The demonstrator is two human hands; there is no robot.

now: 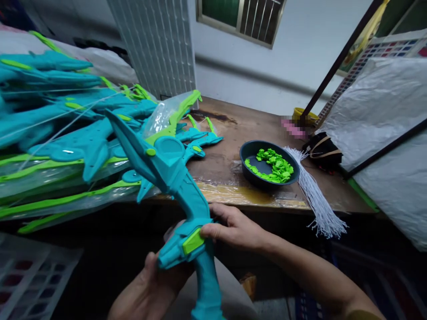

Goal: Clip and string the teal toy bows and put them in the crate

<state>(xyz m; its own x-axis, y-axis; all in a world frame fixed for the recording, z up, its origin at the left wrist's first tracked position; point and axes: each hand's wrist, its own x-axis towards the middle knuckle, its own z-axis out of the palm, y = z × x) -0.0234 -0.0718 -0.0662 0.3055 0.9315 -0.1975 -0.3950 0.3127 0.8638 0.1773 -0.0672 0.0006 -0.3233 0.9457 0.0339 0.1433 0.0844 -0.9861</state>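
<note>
A teal plastic toy bow [195, 195] is held upright and slightly tilted before me, its lower end cut off by the frame edge. My left hand [151, 282] cups its middle from below, with most fingers hidden behind the bow. My right hand [236, 227] grips the handle from the right, and its thumb rests at the edge of a bright green insert [193, 241] set in the teal body. On the bench nearby, a dark round bowl [248, 172] holds many small green plastic pieces [280, 166].
More teal toy bows [70, 129] with green limbs and white strings are piled on the left. A bundle of white cords [313, 200] hangs over the front edge of the wooden bench [220, 171]. White sacking [383, 111] and dark poles stand at the right.
</note>
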